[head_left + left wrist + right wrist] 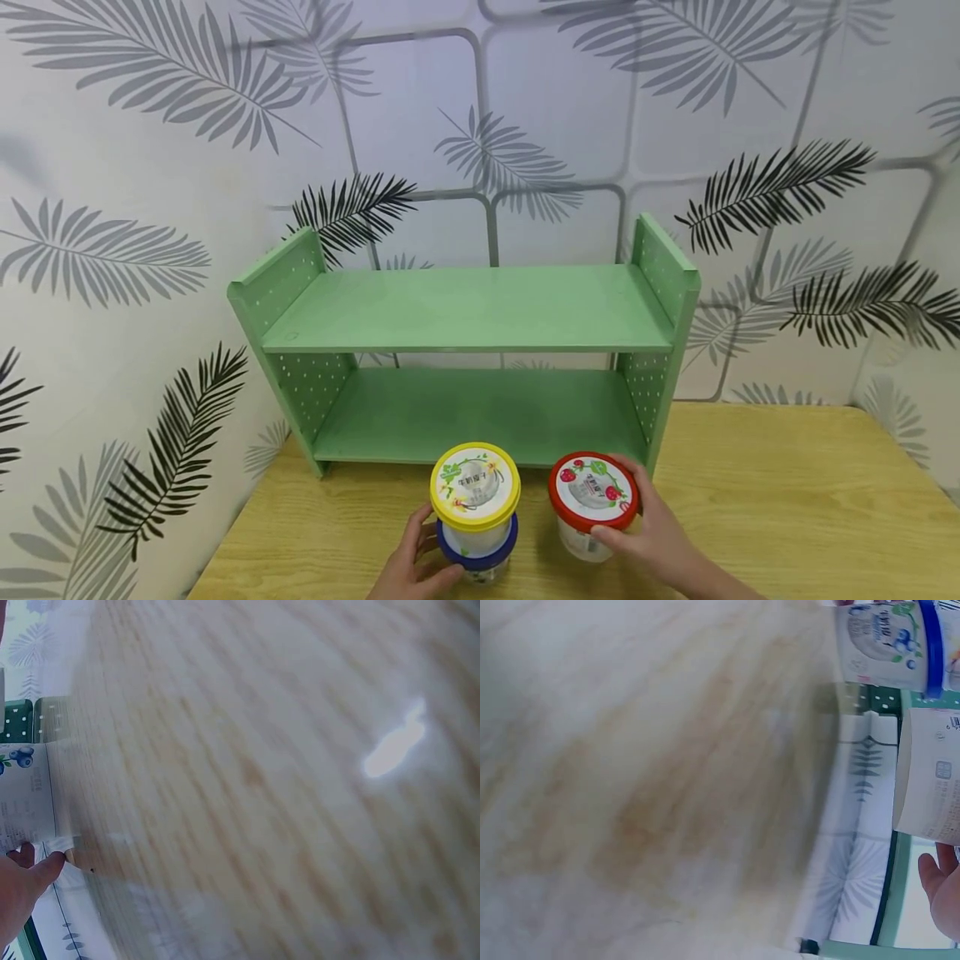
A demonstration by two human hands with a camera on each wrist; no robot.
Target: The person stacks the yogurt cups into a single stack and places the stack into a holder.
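A clear tub with a yellow lid (476, 487) is stacked on a tub with a blue lid (491, 560). My left hand (420, 560) holds the lower, blue-lidded tub from the left, thumb at its front. The left wrist view catches that hand (30, 889) by the blueberry-printed side of the tub (26, 795). Off to the right, my right hand (648, 533) grips a red-lidded tub (592, 492) with strawberries on its lid, fingers behind and thumb in front. In the right wrist view, the right hand (946, 892) is at the frame's edge beside the tub's pale side (934, 776).
Behind the tubs stands a green two-tier shelf (465, 312) with perforated side panels. Its lower board (480, 412) lies just beyond the lids. The wooden table (787, 492) extends to the right, and a leaf-patterned wall (555, 108) rises at the back.
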